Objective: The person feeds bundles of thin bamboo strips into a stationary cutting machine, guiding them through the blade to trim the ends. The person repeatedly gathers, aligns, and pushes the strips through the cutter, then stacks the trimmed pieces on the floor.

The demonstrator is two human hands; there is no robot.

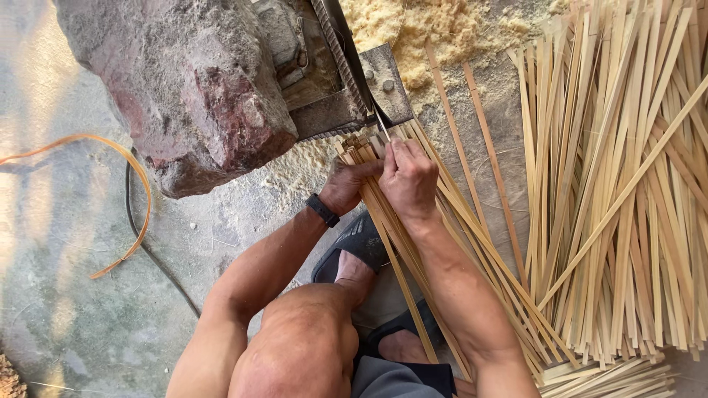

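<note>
Both hands — left hand and right hand — are closed around a bundle of pale, flat bamboo strips, beside a rough reddish stone.

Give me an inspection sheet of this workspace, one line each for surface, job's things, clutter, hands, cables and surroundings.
Surface: grey concrete floor, dusty.
Job's things: bundle of thin pale bamboo strips held slanting, its upper ends at a rusty metal machine plate.
Clutter: heap of pale sawdust behind the machine; large loose pile of bamboo strips at the side; curled orange strip on the floor.
Hands: left hand grips the bundle, black wristband on that wrist; right hand closed over the strips near their ends.
Cables: black cable running across the floor.
Surroundings: big reddish-grey rock beside the machine; dark sandal on the person's foot.
</note>
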